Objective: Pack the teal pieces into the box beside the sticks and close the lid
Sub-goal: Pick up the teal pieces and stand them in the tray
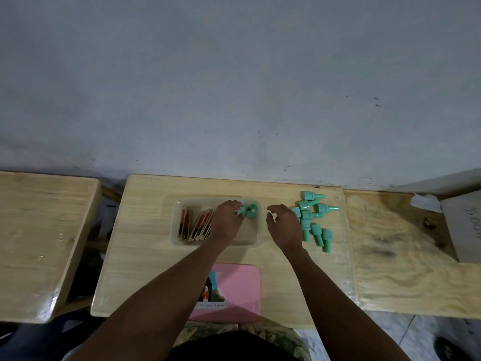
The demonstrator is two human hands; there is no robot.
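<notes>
A clear plastic box (pixel 179 241) sits on the middle wooden table. Red and gold sticks (pixel 194 226) lie in its left half. Teal pieces (pixel 252 210) stand in its right far corner. My left hand (pixel 226 222) is inside the box, fingers closed on a teal piece (pixel 242 210) beside the others. My right hand (pixel 282 225) hovers just right of the box, fingers apart and holding nothing. A pile of several teal pieces (pixel 313 218) lies on the table right of that hand. The pink lid (pixel 234 290) lies flat near the table's front edge.
A second wooden table (pixel 39 230) stands to the left and a plywood surface (pixel 406 256) to the right, with a grey box (pixel 466 225) and crumpled paper (pixel 425 203) on it. A grey wall runs behind the tables.
</notes>
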